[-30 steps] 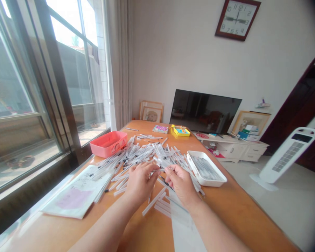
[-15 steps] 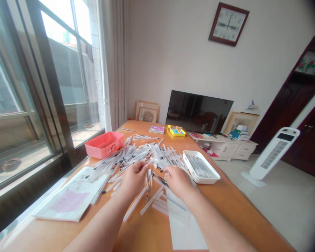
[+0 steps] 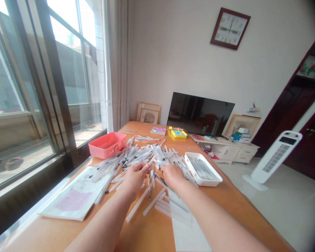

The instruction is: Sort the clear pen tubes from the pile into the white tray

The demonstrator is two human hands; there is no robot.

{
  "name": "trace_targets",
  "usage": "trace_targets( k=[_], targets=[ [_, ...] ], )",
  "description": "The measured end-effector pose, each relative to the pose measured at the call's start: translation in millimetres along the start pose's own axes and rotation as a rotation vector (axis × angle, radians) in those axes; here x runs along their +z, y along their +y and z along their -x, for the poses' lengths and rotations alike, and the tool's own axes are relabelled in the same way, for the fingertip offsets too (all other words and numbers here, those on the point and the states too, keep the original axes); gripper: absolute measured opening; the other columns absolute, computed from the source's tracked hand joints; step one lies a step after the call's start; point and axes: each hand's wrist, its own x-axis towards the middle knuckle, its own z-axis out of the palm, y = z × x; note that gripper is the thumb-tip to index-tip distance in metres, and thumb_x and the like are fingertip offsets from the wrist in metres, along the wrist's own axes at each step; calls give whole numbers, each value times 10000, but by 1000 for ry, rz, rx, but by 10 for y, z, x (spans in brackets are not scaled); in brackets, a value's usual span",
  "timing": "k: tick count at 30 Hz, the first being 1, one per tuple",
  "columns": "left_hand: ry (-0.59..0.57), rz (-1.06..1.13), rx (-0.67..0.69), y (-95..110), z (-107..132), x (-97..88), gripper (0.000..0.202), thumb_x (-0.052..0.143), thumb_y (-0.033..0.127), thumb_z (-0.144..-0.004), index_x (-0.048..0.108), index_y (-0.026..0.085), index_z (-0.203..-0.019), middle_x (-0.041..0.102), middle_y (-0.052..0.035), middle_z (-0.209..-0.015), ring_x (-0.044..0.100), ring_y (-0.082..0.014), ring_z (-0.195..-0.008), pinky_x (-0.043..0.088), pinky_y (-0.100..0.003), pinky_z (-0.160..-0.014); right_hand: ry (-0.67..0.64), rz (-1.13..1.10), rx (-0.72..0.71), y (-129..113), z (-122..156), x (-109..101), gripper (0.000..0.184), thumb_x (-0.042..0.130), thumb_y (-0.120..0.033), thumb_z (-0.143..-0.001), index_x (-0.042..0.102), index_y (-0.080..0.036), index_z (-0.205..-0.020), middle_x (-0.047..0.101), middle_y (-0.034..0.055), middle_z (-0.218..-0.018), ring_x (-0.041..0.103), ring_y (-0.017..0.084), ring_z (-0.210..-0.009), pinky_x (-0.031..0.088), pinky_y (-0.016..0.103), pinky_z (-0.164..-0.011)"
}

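Note:
My left hand (image 3: 135, 177) is closed in a pinch on a clear pen barrel (image 3: 152, 160), whose far end points up and away to the right. My right hand (image 3: 172, 175) is at the near edge of the pile, its fingers curled down; what they hold, if anything, is hidden. Beyond both hands spreads a heap of clear pen parts (image 3: 136, 154), some with black ends. Between my wrists, a dark-tipped thin pen piece (image 3: 150, 194) and several loose frosted tubes (image 3: 138, 204) lie on the wooden table (image 3: 136, 234).
A red plastic bin (image 3: 106, 152) stands to the left of the heap; a white tray (image 3: 215, 182) of refills is on its right. A booklet (image 3: 65, 206) lies front left, a white sheet (image 3: 186, 231) under my right forearm. A yellow box (image 3: 179, 134) sits at the back.
The whole view has shifted slightly. My right hand has moved a little closer to my left hand. The left hand keeps its pinch on the pen barrel.

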Motion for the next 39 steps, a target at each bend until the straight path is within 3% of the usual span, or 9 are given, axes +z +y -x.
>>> trace_targets(
  k=[7, 10, 12, 14, 19, 24, 28, 39],
  targets=[
    [-4, -16, 2, -2, -14, -14, 385, 665, 558, -748, 668, 177, -803, 646, -15, -739, 540, -157, -673, 411, -275, -676, -23, -7, -14, -48, -117, -1, 194, 548, -200, -869, 717, -201, -964, 686, 116, -1044, 642, 243, -886, 397, 307, -770],
    [-12, -18, 5, -9, -18, -21, 385, 659, 563, -751, 650, 180, -794, 652, -19, -756, 546, -158, -681, 411, -275, -676, 25, -76, 2, -49, -91, -39, 166, 531, -204, -876, 690, -193, -924, 690, 112, -1020, 643, 234, -886, 403, 305, -752],
    [-23, -28, 14, -21, -25, -25, 386, 658, 564, -754, 640, 180, -789, 653, -23, -766, 549, -159, -686, 406, -273, -663, 93, -267, 45, -42, -34, -94, 135, 520, -213, -874, 654, -194, -882, 697, 85, -922, 640, 215, -848, 408, 291, -716],
    [-42, -43, 35, -34, -30, -25, 387, 658, 565, -753, 640, 179, -784, 647, -24, -761, 547, -159, -676, 399, -269, -640, 127, -592, 105, -31, 54, -172, 92, 522, -235, -863, 606, -197, -853, 681, 46, -804, 633, 187, -761, 413, 270, -656],
    [-98, -85, 67, -4, 4, 11, 369, 657, 539, -770, 642, 170, -774, 605, -4, -699, 490, -136, -616, 370, -256, -600, 55, -1427, 184, 18, 339, -339, 152, 617, -308, -806, 577, -189, -892, 659, 17, -783, 586, 135, -627, 408, 239, -550],
    [-183, -125, 131, 77, 79, 68, 363, 626, 516, -813, 611, 161, -736, 523, 19, -645, 403, -113, -584, 328, -246, -576, 88, -1817, 197, 96, 526, -317, 230, 730, -288, -733, 642, -178, -914, 658, 23, -774, 570, 121, -673, 434, 237, -623],
    [-238, -172, 183, 86, 88, 86, 372, 627, 519, -814, 589, 164, -708, 491, 17, -661, 410, -122, -619, 335, -246, -591, 126, -1859, 216, 170, 556, -270, 226, 734, -286, -740, 650, -185, -923, 670, 34, -823, 576, 123, -679, 434, 241, -624],
    [-310, -244, 248, 15, 68, 88, 366, 608, 509, -837, 622, 163, -718, 459, 16, -660, 390, -127, -625, 303, -247, -578, 224, -1635, 200, 206, 554, -257, 271, 711, -371, -783, 657, -176, -963, 686, 40, -786, 599, 150, -688, 463, 275, -652]
  ],
)
